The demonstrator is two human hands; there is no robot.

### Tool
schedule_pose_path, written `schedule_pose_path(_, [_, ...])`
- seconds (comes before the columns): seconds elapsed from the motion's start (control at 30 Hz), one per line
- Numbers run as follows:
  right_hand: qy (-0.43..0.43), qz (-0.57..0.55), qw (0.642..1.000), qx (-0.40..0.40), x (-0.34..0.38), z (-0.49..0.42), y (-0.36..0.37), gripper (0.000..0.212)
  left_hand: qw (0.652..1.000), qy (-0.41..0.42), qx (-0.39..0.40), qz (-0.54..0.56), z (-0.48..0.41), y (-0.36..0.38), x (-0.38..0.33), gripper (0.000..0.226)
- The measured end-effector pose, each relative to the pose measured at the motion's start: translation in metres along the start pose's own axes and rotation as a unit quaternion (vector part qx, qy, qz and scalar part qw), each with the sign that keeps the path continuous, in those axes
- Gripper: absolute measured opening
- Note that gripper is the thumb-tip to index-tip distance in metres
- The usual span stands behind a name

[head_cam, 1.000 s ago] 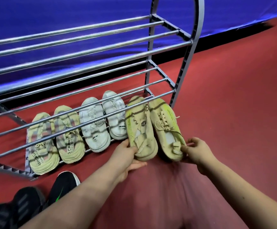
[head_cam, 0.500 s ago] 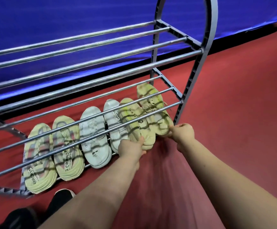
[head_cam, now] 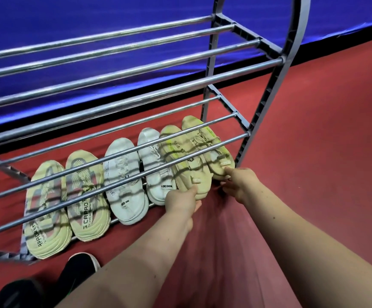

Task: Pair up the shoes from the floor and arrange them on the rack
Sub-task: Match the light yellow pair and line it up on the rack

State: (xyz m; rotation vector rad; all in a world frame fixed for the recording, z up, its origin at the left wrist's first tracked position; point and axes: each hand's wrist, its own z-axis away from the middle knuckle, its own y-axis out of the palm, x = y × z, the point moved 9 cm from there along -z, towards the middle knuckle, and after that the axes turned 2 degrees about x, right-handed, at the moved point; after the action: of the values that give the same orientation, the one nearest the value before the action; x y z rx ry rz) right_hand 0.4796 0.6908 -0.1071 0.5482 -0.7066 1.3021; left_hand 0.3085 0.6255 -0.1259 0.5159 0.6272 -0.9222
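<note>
A grey metal shoe rack [head_cam: 267,101] stands on the red floor. Three pairs lie side by side on its bottom tier. At the right end is a beige pair with lime stripes: my left hand [head_cam: 184,200] grips the heel of the left beige shoe [head_cam: 187,170], and my right hand [head_cam: 240,182] grips the heel of the right beige shoe [head_cam: 209,143]. Beside them lies a white pair [head_cam: 125,185], then a yellow-soled pair [head_cam: 65,205] at the left. Upper rack bars partly hide all of them.
Two black shoes [head_cam: 78,270] lie on the floor at the bottom left, in front of the rack. A blue wall covering [head_cam: 91,41] runs behind the rack. Open red floor stretches to the right of the rack.
Both hands have pushed the beige pair forward from the rack's front edge into the bottom tier. My view has moved closer to the rack.
</note>
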Motion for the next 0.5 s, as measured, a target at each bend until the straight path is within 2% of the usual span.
schedule_pose_path(0.03, [0.002, -0.002, 1.0, 0.001, 0.0, 0.0, 0.0, 0.016, 1.0, 0.0, 0.004, 0.013, -0.003, 0.002, -0.001, 0.014])
schedule_pose_path(0.2, [0.001, 0.005, 1.0, 0.003, -0.002, -0.001, -0.002, 0.016, 0.998, -0.041, 0.033, 0.028, -0.013, 0.01, 0.006, 0.026])
schedule_pose_path(0.33, [-0.006, 0.034, 0.999, -0.004, -0.007, -0.005, -0.002, 0.011, 0.999, -0.025, 0.033, 0.008, -0.02, 0.016, 0.0, 0.028])
schedule_pose_path(0.43, [0.009, 0.065, 0.997, -0.042, -0.019, -0.004, -0.003, 0.026, 0.997, 0.004, 0.021, -0.072, -0.017, 0.014, -0.005, 0.031])
schedule_pose_path(0.5, [0.02, 0.07, 0.997, -0.012, -0.028, 0.001, 0.013, 0.027, 0.987, 0.032, 0.008, -0.158, -0.01, 0.004, -0.013, 0.035])
